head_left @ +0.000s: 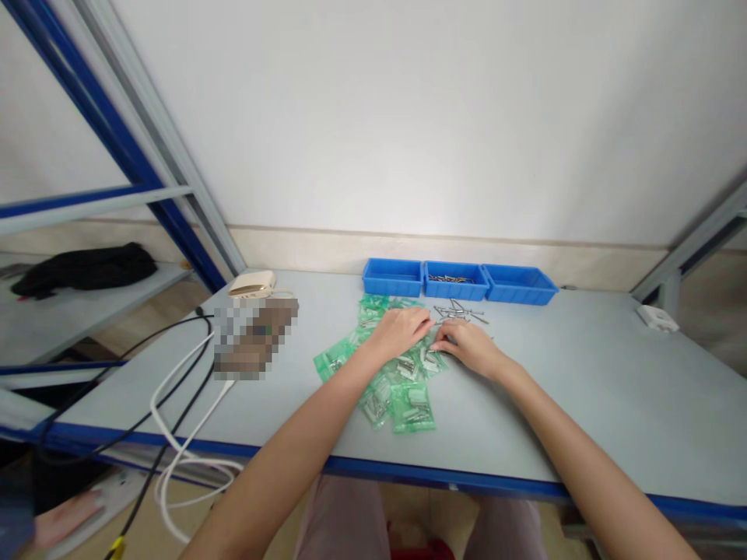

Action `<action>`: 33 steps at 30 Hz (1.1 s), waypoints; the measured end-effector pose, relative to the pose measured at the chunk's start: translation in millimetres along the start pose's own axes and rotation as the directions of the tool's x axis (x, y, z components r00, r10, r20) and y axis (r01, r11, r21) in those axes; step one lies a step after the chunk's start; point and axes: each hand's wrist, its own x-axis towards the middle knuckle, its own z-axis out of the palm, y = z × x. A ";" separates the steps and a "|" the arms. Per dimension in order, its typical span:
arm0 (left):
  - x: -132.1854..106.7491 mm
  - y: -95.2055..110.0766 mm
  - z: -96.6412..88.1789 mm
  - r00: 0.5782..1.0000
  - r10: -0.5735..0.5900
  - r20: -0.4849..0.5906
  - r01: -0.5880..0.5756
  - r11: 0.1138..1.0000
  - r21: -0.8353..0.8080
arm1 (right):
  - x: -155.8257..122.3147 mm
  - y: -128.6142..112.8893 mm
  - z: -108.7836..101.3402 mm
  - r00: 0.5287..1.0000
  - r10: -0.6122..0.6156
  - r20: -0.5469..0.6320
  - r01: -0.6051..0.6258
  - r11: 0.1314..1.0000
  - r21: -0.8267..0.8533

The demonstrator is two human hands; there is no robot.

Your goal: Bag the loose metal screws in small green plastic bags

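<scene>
A pile of small green-tinted clear plastic bags (413, 408) lies in the middle of the table, with pale plugs and metal screws showing inside. Over the upper part of this pile is my left hand (402, 330), palm down, its fingers drawn together toward the right. My right hand (467, 342) rests at the pile's right edge with fingers curled and thumb near a bag. What either hand's fingertips hold, if anything, is too small to make out. Just beyond my right hand, several loose screws (461, 312) are scattered on the table.
Three blue bins stand along the wall: a left bin (393, 288), a middle bin (456, 292) with screws inside, and a right bin (522, 295). A cream-coloured device (253, 285), a blurred-out object (257, 340) and cables (166, 412) occupy the left side. A white adapter (657, 318) sits far right.
</scene>
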 end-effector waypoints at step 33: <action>-0.7 5.6 -4.8 0.995 0.096 0.023 -0.092 0.985 -0.149 | -6.8 15.5 -27.0 0.987 0.159 0.003 -0.145 0.894 0.423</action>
